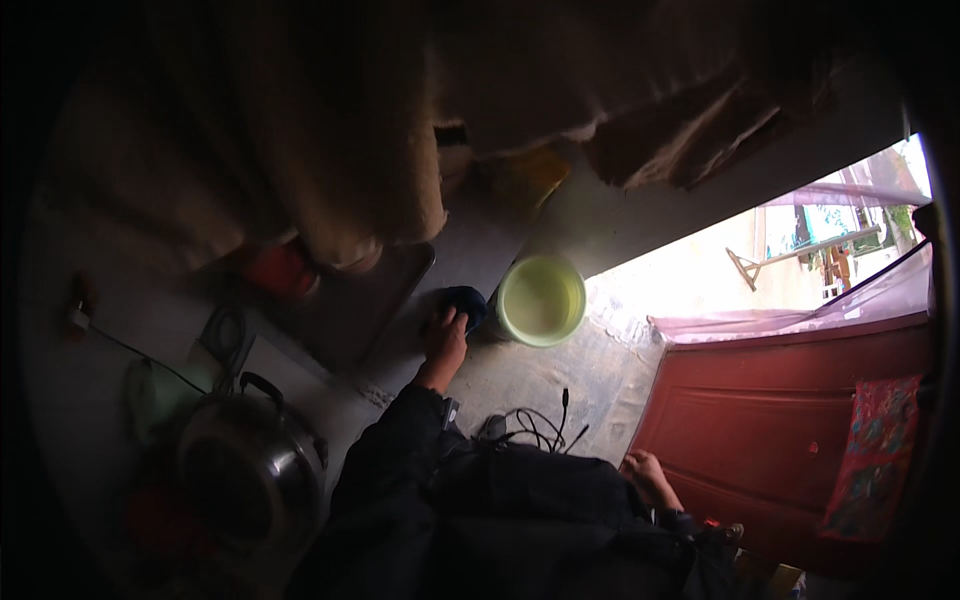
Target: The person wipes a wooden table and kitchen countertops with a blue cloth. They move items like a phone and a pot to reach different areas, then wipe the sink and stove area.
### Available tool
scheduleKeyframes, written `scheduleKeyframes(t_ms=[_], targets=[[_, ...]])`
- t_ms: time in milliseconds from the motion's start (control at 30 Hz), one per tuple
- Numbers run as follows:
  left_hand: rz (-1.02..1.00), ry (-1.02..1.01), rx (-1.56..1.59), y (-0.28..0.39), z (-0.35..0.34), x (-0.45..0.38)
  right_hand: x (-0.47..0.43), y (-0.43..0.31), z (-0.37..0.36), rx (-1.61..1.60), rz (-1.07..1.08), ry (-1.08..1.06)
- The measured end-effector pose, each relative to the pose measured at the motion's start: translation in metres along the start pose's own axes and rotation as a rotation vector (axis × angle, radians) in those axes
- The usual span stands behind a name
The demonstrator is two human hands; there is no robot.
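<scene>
My left hand (444,351) reaches forward with its fingers on a dark blue rounded object (468,303), gripping its near side. Dim light hides exactly what that object is. Just right of it stands a pale green plastic bucket (577,300), open at the top, on the grey floor. What the bucket holds is not clear. My right hand (649,475) hangs by my side with curled fingers, in front of a red door (750,420); its palm is hidden.
A lidded steel pot (289,457) stands at left, with a light green container (154,390) behind it. Dark cables (536,427) hang at my front. Beige cloth (360,165) drapes ahead. Purple sheer curtain (780,324) borders the bright doorway at right.
</scene>
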State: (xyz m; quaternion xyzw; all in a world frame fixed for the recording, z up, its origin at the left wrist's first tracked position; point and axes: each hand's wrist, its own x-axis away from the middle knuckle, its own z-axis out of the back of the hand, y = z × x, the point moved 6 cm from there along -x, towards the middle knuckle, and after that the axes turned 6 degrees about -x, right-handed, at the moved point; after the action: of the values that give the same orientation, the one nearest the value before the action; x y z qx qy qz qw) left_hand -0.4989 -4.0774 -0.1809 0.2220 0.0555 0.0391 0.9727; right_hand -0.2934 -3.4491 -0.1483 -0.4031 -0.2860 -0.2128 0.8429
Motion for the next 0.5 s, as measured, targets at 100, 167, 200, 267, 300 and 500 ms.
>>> scheduleKeyframes(t_ms=[100, 167, 200, 267, 300, 500], targets=[[0.009, 0.013, -0.012, -0.023, 0.007, 0.080, -0.032, -0.043, -0.006, 0.166, 0.150, -0.036], [0.059, -0.005, 0.021, -0.038, 0.009, 0.125, -0.062, -0.068, -0.011, 0.269, 0.149, -0.066], [0.107, -0.025, 0.029, -0.051, 0.008, 0.149, -0.070, -0.094, -0.020, 0.339, 0.145, -0.097], [0.262, -0.079, 0.175, -0.080, -0.003, 0.191, -0.085, -0.150, -0.036, 0.511, 0.268, -0.205], [0.371, -0.095, 0.311, -0.094, -0.011, 0.205, -0.117, -0.157, -0.044, 0.696, 0.423, -0.285], [0.875, 0.020, 1.573, -0.099, 0.043, 0.220, -0.199, -0.267, -0.114, 0.639, 0.933, -0.358]])
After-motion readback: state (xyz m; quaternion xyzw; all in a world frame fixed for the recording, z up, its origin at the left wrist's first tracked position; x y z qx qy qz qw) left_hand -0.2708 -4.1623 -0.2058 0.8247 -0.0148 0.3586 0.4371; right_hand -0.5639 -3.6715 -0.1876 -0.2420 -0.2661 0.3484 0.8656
